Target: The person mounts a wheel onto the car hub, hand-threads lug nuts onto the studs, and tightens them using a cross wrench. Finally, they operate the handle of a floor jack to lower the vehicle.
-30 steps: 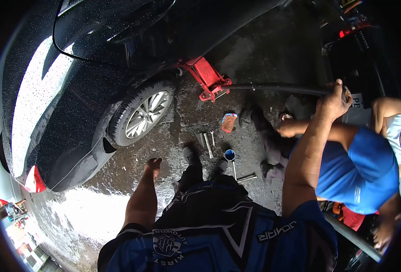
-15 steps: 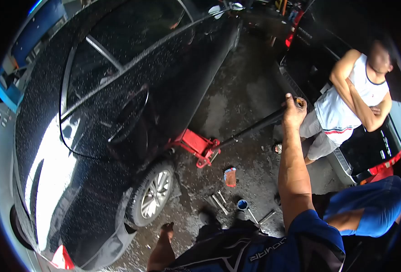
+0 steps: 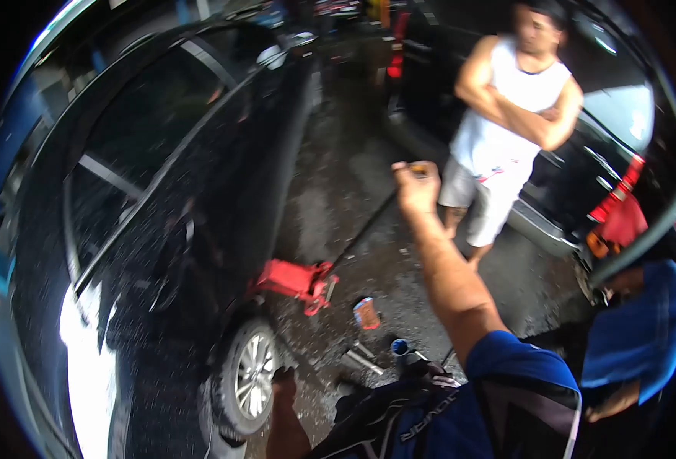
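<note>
My right hand point(image 3: 417, 187) is wrapped round the top end of a long dark jack handle point(image 3: 364, 236). The handle slopes down to a red floor jack point(image 3: 296, 281), whose far part is hidden under the side of the black car point(image 3: 192, 229). Low in the view, my left hand point(image 3: 283, 377) hangs beside the car's wheel point(image 3: 254, 371). Its fingers are dark and blurred, and I cannot make out whether they hold anything.
A person in a white top point(image 3: 514, 99) stands with arms crossed near another dark vehicle. At the lower right is a person in blue point(image 3: 632, 336). A red-brown block point(image 3: 366, 314), a blue cup point(image 3: 400, 347) and metal tools point(image 3: 364, 358) lie on the wet floor.
The view has swung to the right, so the scene sits further left. My right hand still grips the handle. More of the person in blue shows.
</note>
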`<state>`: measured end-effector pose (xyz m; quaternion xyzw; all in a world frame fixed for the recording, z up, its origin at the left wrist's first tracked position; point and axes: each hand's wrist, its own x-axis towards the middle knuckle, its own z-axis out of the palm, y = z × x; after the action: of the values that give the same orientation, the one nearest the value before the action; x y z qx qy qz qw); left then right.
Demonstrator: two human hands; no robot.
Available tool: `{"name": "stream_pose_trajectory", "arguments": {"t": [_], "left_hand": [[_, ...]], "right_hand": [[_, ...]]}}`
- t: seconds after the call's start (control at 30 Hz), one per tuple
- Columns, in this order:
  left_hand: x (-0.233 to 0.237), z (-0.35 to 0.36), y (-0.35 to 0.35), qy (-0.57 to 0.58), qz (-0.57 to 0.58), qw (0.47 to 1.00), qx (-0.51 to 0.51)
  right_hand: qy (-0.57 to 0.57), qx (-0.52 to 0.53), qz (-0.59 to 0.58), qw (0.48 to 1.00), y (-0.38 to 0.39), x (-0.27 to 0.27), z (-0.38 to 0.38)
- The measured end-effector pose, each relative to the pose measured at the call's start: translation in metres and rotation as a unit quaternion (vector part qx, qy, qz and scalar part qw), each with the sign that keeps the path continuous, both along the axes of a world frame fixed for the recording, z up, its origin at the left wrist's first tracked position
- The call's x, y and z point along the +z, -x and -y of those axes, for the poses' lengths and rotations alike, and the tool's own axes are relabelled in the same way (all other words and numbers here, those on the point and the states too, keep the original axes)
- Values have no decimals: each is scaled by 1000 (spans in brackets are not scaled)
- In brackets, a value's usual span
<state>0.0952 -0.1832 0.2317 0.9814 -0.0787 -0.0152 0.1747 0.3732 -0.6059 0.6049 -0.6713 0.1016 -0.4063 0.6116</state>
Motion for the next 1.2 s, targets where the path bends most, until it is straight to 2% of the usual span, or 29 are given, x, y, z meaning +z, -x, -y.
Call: {"name": "stream_pose_trajectory", "arguments": {"t": [0.1,0.13,0.17,0.2,0.27,0.3,0.33,0.37,0.4,0.43,0.5,0.57,0.63,0.7,0.8,0.83,0.9,0.93,1.0,1.07,1.2], "left_hand": [[10,31,-30,-18,-12,998,-53],[-7,38,-37,85,-96,991,46],[-15,49,-42,182,-181,955,148],[-6,63,-48,182,-179,956,144],[12,88,-60,34,-96,995,14],[19,98,-74,-91,-8,988,-127],[24,108,-84,-84,42,985,-144],[34,122,-103,-77,95,980,-158],[59,150,-118,147,32,988,-26],[96,182,-127,362,-29,926,106],[149,229,-165,463,-28,882,86],[212,284,-197,514,92,851,51],[231,302,-246,361,190,913,5],[262,320,-289,350,223,907,-68],[326,355,-308,332,174,922,-102],[326,358,-318,331,171,923,-98],[318,355,-333,229,92,959,-141],[312,355,-337,218,75,961,-150],[300,358,-341,234,77,959,-139],[292,360,-344,247,81,957,-128],[282,362,-348,261,86,955,-114]], "right_hand": [[-1,10,17,1000,3,-1,8],[-6,27,15,999,-5,-7,11],[-35,58,9,998,-4,-5,13],[-64,92,3,994,-3,-6,16],[-32,92,-16,995,-3,-9,21],[-44,119,-14,992,-4,-13,24],[-57,138,12,989,-5,-18,26],[-36,132,-14,991,-5,-21,27],[-14,126,-35,991,-7,-21,30],[-20,148,-26,988,-8,-24,31],[-8,168,3,986,-11,-28,34],[-16,203,3,979,-13,-28,35],[-19,235,39,971,-17,-29,35],[-22,272,31,961,-20,-32,39],[-37,326,37,944,-25,-33,45],[-36,334,29,941,-28,-31,48],[-26,343,38,938,-32,-31,54],[-14,348,51,936,-33,-30,56],[-4,335,65,940,-40,-29,58],[9,367,11,930,-40,-23,66],[-39,396,-27,917,-37,-14,71]]}}
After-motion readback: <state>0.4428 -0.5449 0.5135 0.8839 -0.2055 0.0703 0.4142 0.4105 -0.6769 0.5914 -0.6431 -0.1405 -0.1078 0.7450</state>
